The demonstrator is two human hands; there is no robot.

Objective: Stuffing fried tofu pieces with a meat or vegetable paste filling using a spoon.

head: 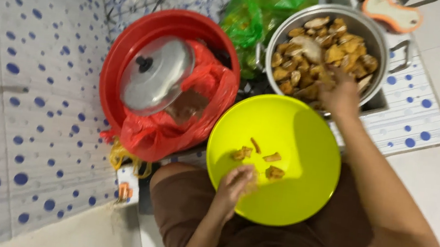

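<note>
Left hand [233, 187] curled over the near rim of a yellow bowl [300, 199]; whether it pinches anything cannot be told. 4 brown pieces [272, 172] lie just beyond it. Right hand [339, 94], fingers down, reaches into the steel pot [382, 59] of pieces, grip hidden. Left of it: red basin [120, 57], lid [155, 75].

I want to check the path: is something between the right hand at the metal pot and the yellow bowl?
Nothing visible does. The right hand is at the metal pot, whose rim adjoins the yellow bowl.
</note>
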